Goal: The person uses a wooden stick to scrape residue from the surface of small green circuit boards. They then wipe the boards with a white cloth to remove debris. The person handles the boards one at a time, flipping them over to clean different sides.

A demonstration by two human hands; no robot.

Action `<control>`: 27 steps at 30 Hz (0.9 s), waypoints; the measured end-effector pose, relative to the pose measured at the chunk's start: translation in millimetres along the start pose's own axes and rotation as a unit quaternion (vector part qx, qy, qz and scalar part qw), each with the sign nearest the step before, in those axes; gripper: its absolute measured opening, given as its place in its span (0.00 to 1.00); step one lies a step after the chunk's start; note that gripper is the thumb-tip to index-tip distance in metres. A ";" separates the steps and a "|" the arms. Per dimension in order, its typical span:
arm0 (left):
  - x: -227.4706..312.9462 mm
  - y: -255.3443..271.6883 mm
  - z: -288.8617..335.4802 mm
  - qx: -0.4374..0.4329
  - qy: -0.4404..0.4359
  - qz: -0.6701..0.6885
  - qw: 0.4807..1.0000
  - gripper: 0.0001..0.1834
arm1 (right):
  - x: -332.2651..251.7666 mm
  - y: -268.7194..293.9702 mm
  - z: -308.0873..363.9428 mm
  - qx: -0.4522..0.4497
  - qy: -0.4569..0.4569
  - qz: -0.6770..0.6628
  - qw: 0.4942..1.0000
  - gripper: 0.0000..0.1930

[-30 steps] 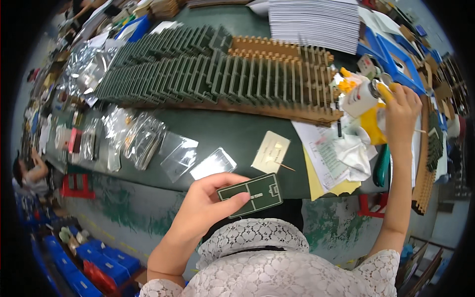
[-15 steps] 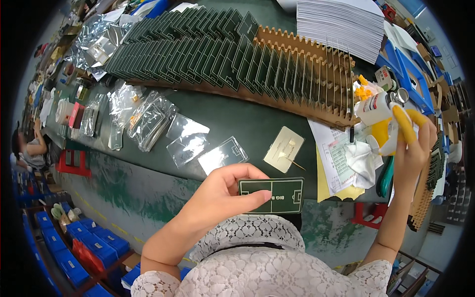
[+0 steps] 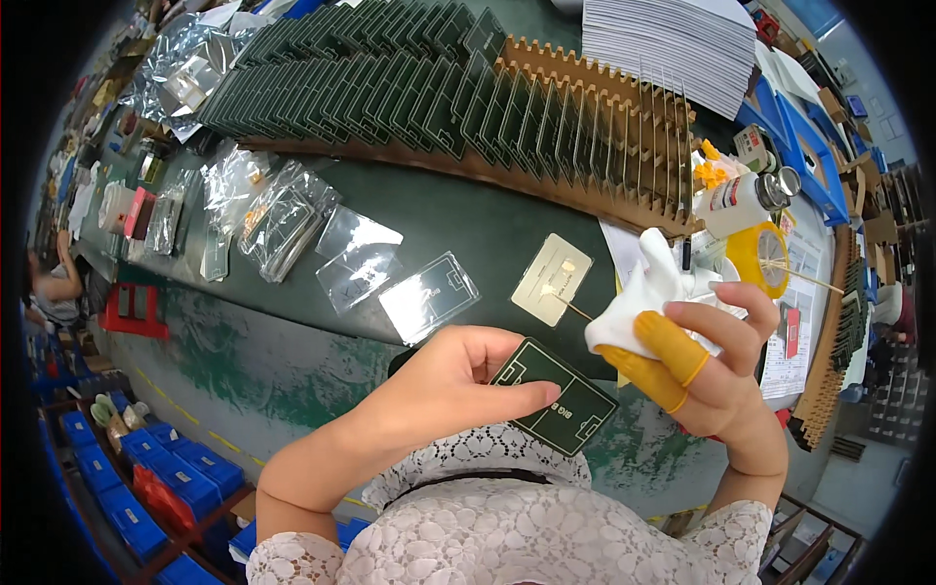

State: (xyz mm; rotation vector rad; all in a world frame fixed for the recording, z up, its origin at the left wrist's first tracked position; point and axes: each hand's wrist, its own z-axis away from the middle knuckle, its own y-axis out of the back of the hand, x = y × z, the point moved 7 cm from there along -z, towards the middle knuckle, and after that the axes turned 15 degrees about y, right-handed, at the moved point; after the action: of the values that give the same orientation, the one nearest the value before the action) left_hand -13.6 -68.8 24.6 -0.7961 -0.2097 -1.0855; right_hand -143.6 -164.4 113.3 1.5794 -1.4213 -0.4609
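My left hand is closed on a dark green card with white pitch-like lines, thumb on its face, held tilted just above my lap. My right hand, with yellow finger cots on two fingers, grips a bunched white cloth. The cloth is up close to the card's upper right, apart from it. Beyond them on the green table lies a cream card with a thin stick at its lower edge. A clear-wrapped card lies to its left.
A long brown slotted rack holds several rows of green cards. Plastic-wrapped packs lie at left. At right stand a bottle, a yellow tape roll and papers. A stack of white sheets is at the back.
My right hand has come from beside the bottle down toward the card, now holding the white cloth lifted off the papers. My left hand has tilted the green card.
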 end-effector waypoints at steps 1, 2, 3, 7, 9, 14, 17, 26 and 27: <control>-0.1 0.4 -0.7 0.000 0.002 -0.002 1.000 0.08 | -1.0 0.0 -6.0 0.017 0.012 -0.005 1.000 0.13; -0.4 0.7 -1.5 0.000 0.003 -0.003 1.000 0.08 | -1.6 -1.1 -7.2 0.019 0.022 -0.009 1.000 0.11; -0.2 0.6 -1.8 -0.002 -0.002 -0.012 1.000 0.09 | -3.3 -2.9 -8.1 0.016 0.029 -0.010 0.999 0.10; -0.2 1.6 -4.8 0.006 0.000 -0.032 0.999 0.11 | -8.0 -11.2 -10.5 -0.023 0.053 -0.031 0.998 0.15; -0.2 2.9 -6.0 0.010 0.006 -0.031 0.999 0.11 | -7.6 -13.8 -11.9 -0.033 0.046 -0.046 0.997 0.17; 0.7 6.4 -6.8 0.027 0.008 -0.039 0.999 0.12 | -3.7 -18.3 -18.1 0.008 0.011 -0.050 0.999 0.10; 1.1 7.5 -6.0 0.024 0.003 -0.035 0.999 0.12 | -6.4 -23.1 -18.0 -0.016 0.034 -0.058 0.998 0.09; 3.1 14.2 -3.9 0.046 -0.023 0.019 0.998 0.12 | -9.5 -22.3 -17.0 -0.059 0.072 -0.026 0.995 0.08; 4.5 14.9 -2.4 0.051 -0.027 0.031 0.998 0.11 | -10.1 -21.4 -14.2 -0.058 0.065 -0.022 0.996 0.07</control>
State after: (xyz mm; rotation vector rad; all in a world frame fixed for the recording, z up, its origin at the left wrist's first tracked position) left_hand 0.8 -70.2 18.1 -0.7366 -0.2814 -0.9875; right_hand -122.9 -151.9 99.9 1.5213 -1.2420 -0.4488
